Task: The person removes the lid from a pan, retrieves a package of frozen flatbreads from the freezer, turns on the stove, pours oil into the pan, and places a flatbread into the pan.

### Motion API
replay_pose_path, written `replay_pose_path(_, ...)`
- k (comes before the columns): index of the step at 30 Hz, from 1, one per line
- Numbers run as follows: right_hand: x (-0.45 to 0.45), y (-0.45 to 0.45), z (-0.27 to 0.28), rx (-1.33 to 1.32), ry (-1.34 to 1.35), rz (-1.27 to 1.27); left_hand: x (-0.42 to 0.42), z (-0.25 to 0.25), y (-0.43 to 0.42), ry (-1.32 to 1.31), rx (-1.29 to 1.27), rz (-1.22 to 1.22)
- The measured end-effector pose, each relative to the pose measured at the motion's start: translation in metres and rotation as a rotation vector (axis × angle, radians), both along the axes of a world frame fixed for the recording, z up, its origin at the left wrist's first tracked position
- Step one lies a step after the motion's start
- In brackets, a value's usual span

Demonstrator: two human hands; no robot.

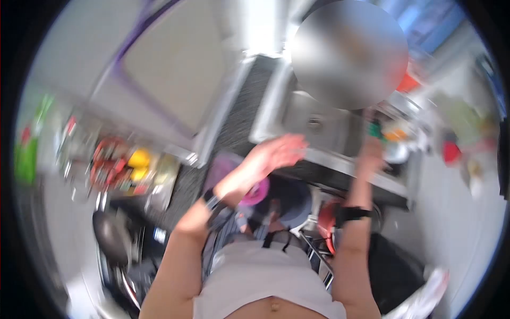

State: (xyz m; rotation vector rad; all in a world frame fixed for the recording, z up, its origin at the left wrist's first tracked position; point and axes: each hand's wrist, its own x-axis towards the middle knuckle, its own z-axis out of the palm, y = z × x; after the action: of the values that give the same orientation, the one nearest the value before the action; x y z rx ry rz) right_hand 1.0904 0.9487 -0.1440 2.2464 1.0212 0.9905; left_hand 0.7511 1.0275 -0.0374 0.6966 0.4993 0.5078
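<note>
My left hand (pixel 279 153) is stretched out over the near rim of a metal sink (pixel 340 162), fingers extended and holding nothing. My right hand (pixel 373 151) reaches over the sink's right side, blurred by motion. Right at its fingers is a small green thing (pixel 375 129), and I cannot make out whether they grip it. The sink's drain (pixel 314 123) shows in the basin. A round blurred patch hides the area beyond it.
Dishes and orange items (pixel 396 134) crowd the sink's right side. A dark pan (pixel 111 238) and yellow items (pixel 139 158) are at left. Below the counter stand a dark bucket (pixel 292 204), a pink round thing (pixel 255 192) and a red container (pixel 326 223).
</note>
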Motion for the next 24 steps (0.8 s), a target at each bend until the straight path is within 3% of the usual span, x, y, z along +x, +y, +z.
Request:
replay_pose_path(1,0.056,-0.008,-0.022,0.026,-0.079,-0.102,-0.012,0.004,0.014,0.142,0.112,0.126)
replay_pose_path(2,0.094,-0.018,-0.004,0.132,-0.113,0.256,-0.024,0.009,0.024,0.249,0.268,0.252)
replay_pose_path(3,0.159,-0.025,-0.04,0.33,0.192,0.449,-0.036,0.006,0.034,0.32,0.483,0.358)
replay_pose_path(4,0.179,-0.021,-0.045,0.872,0.715,0.531,-0.049,0.004,0.043,0.4,0.697,0.434)
replay_pose_path(5,0.183,-0.021,-0.047,0.864,0.738,0.334,-0.06,0.014,0.051,0.495,0.81,0.487)
replay_pose_path(6,0.182,-0.017,-0.041,0.702,0.934,0.094,-0.074,0.048,0.046,0.687,0.995,0.532)
replay_pose_path(8,0.07,0.01,0.041,0.155,0.782,-0.24,-0.095,0.091,0.046,0.831,1.415,0.596)
replay_pose_path(10,0.1,0.027,-0.015,0.309,0.556,0.234,-0.112,0.142,0.03,1.006,1.538,0.506)
replay_pose_path(11,0.087,0.047,-0.023,0.389,0.926,0.539,-0.121,0.171,0.023,1.129,1.631,0.36)
replay_pose_path(13,-0.059,0.065,-0.008,0.442,1.685,0.89,-0.141,0.208,0.008,1.313,1.731,0.033)
replay_pose_path(14,-0.175,0.039,0.051,0.095,1.815,0.948,-0.157,0.222,-0.006,1.384,1.686,-0.098)
replay_pose_path(16,-0.318,-0.032,0.109,-0.633,2.396,0.816,-0.191,0.255,-0.044,1.523,1.539,-0.348)
replay_pose_path(17,-0.364,-0.053,0.109,-1.366,2.52,0.831,-0.218,0.267,-0.079,1.594,1.437,-0.453)
replay_pose_path(18,-0.408,-0.093,0.11,-1.598,2.522,1.303,-0.234,0.28,-0.092,1.63,1.37,-0.487)
replay_pose_path(19,-0.437,-0.126,0.131,-1.927,2.55,1.095,-0.258,0.286,-0.127,1.679,1.293,-0.543)
replay_pose_path(20,-0.462,-0.149,0.149,-2.229,2.225,1.139,-0.279,0.293,-0.15,1.715,1.234,-0.566)
replay_pose_path(22,-0.501,-0.182,0.151,-2.556,1.747,1.351,-0.304,0.301,-0.18,1.762,1.161,-0.581)
replay_pose_path(24,-0.517,-0.21,0.13,-2.336,2.067,1.396,-0.329,0.308,-0.206,1.801,1.11,-0.58)
